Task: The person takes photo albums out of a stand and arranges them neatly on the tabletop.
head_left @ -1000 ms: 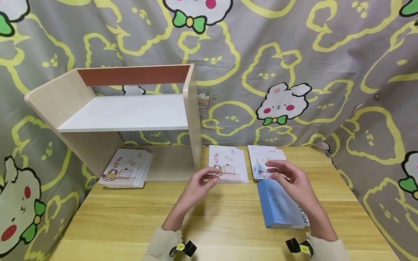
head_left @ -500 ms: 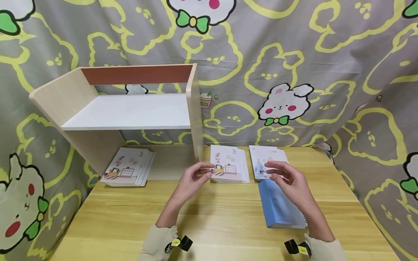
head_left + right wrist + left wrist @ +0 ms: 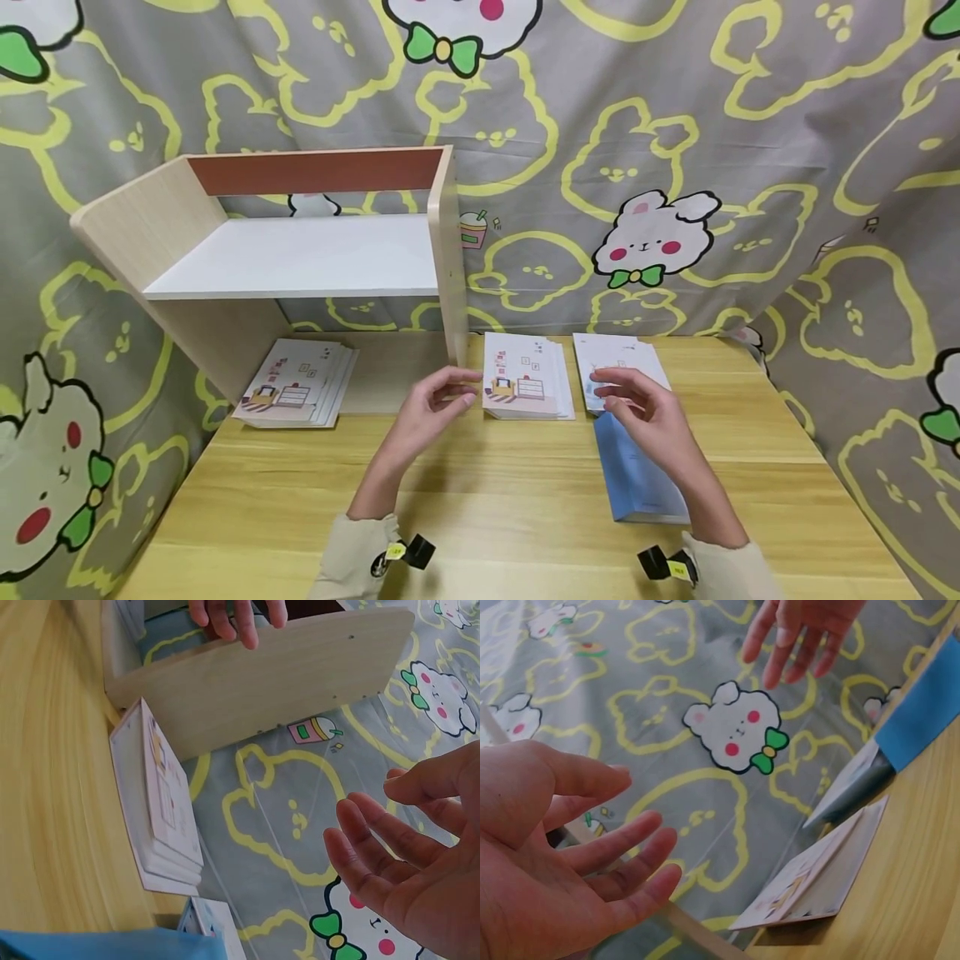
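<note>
My left hand (image 3: 427,412) hovers with loosely bent fingers and holds nothing, just left of the middle stack of booklets (image 3: 521,375) on the table. My right hand (image 3: 648,412), likewise holding nothing, is above a thick blue book (image 3: 637,479) and the right-hand booklets (image 3: 618,354), hiding part of both. In the left wrist view the fingers and thumb of the left hand (image 3: 592,862) are spread apart. Similarly, the right wrist view has the right hand (image 3: 420,840) with a gap between thumb and fingers. Another stack of booklets (image 3: 296,383) lies in the shelf's lower left.
A two-tier wooden desk shelf (image 3: 292,258) stands at the back left, its side panel (image 3: 247,690) close to the middle booklets. A grey patterned curtain (image 3: 525,125) hangs behind and beside the wooden table (image 3: 517,500).
Both hands have shifted left, the left one moving off the middle booklets. The view has turned slightly. Booklets and blue book stay put on the table.
</note>
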{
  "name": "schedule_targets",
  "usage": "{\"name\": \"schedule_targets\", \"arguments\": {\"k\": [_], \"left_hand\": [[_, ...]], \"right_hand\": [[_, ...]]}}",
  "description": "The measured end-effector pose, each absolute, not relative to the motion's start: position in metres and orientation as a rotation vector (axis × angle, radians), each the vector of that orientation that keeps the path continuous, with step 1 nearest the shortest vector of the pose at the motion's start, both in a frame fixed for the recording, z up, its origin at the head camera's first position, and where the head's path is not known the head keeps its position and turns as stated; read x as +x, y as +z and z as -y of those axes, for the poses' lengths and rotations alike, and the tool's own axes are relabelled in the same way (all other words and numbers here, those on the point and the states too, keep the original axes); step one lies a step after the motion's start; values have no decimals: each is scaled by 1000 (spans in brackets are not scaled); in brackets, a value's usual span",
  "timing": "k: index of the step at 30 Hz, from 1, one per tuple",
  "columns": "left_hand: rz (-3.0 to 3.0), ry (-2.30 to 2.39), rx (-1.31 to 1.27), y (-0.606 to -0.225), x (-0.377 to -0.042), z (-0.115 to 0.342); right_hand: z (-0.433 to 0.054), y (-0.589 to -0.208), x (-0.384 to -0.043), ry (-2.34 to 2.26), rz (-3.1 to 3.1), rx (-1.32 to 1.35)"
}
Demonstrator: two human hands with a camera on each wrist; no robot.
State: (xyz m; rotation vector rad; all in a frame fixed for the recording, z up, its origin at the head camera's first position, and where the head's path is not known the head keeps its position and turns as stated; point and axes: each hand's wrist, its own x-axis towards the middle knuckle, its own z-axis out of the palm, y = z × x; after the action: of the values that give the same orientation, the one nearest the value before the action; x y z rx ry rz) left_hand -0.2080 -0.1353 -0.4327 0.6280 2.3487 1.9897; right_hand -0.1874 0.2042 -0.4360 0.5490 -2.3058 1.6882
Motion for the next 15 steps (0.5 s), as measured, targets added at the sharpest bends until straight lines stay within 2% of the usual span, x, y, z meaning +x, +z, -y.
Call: {"name": "schedule_targets", "arguments": {"k": [15], "left_hand": [[-2423,1955,645,-428,-209,152]], "right_hand": [[-184,-434,-191,1784,2235,649]]}}
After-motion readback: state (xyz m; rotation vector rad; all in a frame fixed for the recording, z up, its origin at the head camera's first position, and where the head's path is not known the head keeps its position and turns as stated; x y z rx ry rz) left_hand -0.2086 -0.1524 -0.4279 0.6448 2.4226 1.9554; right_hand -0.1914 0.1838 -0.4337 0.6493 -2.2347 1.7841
